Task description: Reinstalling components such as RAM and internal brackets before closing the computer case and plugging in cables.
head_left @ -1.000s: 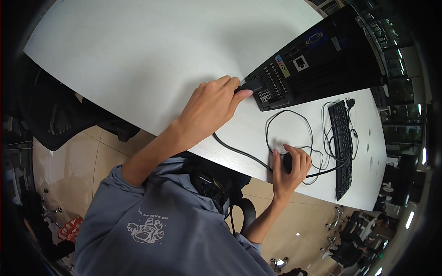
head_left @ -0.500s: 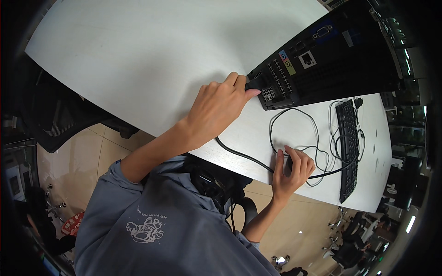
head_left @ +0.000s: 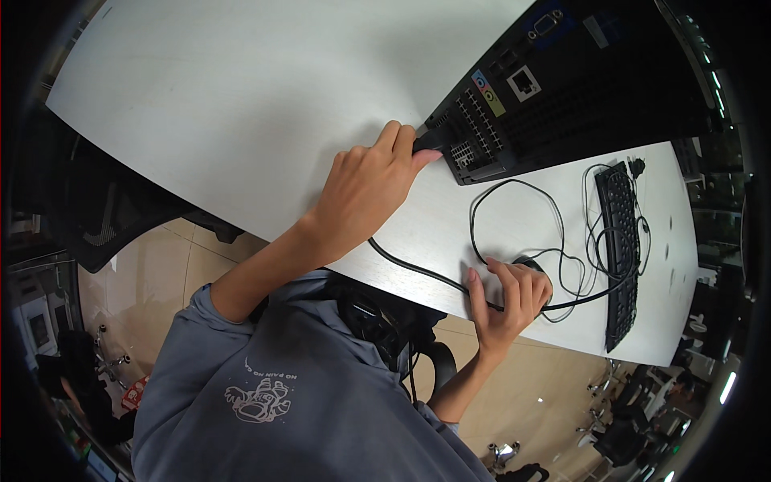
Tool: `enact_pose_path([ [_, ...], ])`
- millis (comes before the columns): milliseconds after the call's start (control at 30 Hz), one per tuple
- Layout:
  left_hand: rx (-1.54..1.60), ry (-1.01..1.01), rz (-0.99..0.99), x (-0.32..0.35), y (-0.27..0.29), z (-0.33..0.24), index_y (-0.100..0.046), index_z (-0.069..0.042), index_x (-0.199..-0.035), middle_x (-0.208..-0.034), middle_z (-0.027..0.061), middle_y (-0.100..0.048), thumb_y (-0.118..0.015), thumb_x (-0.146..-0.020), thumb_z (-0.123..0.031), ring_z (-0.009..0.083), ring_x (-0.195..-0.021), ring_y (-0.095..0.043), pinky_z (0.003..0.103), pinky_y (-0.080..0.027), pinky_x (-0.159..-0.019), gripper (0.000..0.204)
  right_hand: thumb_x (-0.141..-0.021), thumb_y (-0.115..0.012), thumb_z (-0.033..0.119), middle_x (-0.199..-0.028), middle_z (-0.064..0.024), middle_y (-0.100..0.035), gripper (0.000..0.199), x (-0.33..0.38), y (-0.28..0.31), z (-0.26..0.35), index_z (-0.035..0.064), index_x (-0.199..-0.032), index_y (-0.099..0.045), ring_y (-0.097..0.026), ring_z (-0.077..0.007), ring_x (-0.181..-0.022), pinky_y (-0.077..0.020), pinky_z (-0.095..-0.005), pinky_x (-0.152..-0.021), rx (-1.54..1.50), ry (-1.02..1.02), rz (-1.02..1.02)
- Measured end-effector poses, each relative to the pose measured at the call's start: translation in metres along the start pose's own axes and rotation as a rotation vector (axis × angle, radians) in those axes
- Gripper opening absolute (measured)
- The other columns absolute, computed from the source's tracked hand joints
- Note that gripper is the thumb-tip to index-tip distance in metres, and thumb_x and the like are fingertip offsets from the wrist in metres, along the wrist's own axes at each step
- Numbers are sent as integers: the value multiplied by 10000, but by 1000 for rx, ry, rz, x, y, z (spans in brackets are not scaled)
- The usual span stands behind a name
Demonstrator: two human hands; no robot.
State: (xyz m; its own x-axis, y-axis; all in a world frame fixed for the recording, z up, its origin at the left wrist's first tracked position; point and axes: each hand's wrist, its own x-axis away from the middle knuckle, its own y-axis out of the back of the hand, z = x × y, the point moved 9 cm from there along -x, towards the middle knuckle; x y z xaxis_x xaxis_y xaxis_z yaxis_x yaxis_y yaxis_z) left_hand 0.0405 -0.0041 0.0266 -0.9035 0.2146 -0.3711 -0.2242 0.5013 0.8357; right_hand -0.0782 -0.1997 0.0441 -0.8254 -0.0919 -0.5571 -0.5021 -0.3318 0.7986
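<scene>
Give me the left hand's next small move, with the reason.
Probably square the black plug to the back of the computer tower before pushing or pulling: the left hand grips it right at the tower's rear, and whether it is seated cannot be told.

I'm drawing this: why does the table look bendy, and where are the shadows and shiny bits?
Head view: fisheye distortion bends the table, and the corners go black; head view: a soft shadow lies left of the left grip; head view: a glare spot shines on the floor, a bright strip at far right; head view: much of the computer is dark.
</scene>
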Motion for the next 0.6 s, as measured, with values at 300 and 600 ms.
enact_pose_path([
  [300,-162,-85,-77,-9,3,-12,-566,-16,-869,-730,54,-503,-629,-946,-354,203,-431,-536,299,-436,-402,352,-661,-857,187,-823,36,-650,306,0,-3,3,143,-942,-745,-570,-173,-824,-351,-364,-859,-12,13,28],
  [600,-156,-114,2,-17,-5,-18,-526,15,-853,-729,87,-488,-610,-965,-319,204,-443,-545,292,-445,-404,362,-672,-857,188,-828,26,-653,291,-5,-7,4,141,-935,-741,-571,-190,-829,-363,-372,-848,-9,19,61],
])
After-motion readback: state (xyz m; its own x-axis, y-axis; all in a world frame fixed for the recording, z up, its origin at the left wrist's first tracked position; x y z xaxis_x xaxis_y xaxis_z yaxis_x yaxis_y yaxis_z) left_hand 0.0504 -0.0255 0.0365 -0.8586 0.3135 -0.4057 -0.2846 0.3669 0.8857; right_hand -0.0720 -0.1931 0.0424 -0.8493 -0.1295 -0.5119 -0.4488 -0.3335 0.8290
